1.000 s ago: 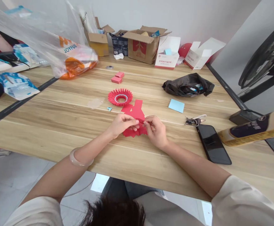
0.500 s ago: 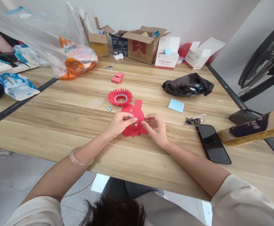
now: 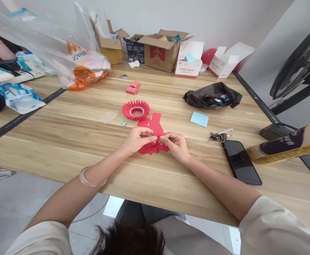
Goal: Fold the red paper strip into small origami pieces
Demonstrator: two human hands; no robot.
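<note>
Pinching a small red paper piece (image 3: 159, 136) between left hand (image 3: 137, 140) and right hand (image 3: 176, 145), over the red paper heap (image 3: 153, 147) | its axis too small to tell | red ring (image 3: 136, 109) at 11 o'clock | phone (image 3: 241, 162) at 3 | wooden surface (image 3: 64, 141), white wall behind.

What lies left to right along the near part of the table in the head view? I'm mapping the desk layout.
left hand → red paper pieces → right hand → keys → black phone → brown bottle.
</note>
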